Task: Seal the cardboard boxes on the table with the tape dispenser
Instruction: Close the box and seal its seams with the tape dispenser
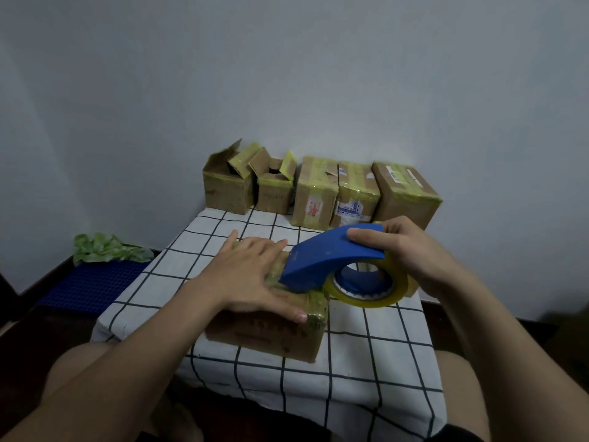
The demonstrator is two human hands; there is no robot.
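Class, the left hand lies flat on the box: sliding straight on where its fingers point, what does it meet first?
Most likely the blue tape dispenser, held by the right hand just beyond the left hand; depth is unclear.

free: tablecloth [223, 231] strip between near box [271, 336] and box row [315, 193] | blocked: box row against wall [287, 74]

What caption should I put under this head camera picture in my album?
The left hand presses down a cardboard box while the right hand holds a blue tape dispenser against its top.
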